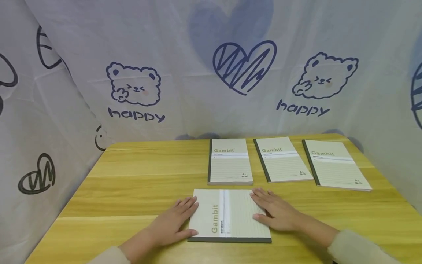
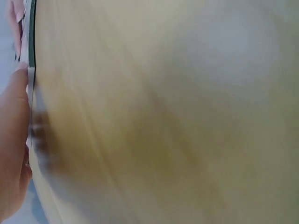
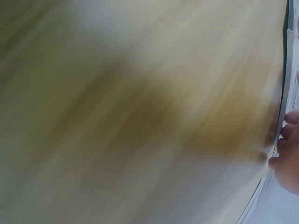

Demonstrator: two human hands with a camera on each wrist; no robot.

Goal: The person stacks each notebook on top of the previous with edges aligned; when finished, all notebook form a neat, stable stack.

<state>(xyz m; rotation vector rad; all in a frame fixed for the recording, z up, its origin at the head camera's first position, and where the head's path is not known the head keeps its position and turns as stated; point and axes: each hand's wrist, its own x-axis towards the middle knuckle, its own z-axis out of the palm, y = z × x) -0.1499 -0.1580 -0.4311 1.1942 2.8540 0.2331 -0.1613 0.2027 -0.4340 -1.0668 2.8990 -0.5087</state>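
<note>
Notebook (image 1: pixel 244 216) lies sideways, palm-down left hand (image 1: pixel 173 222) and right hand (image 1: pixel 279 212) resting on opposite ends, thumbs spread from fingers.

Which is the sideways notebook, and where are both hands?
Sideways notebook (image 1: pixel 235 214), head view: middle of its cover.
Left hand (image 1: pixel 172 221), head view: its back.
Right hand (image 1: pixel 280 212), head view: its back.
</note>
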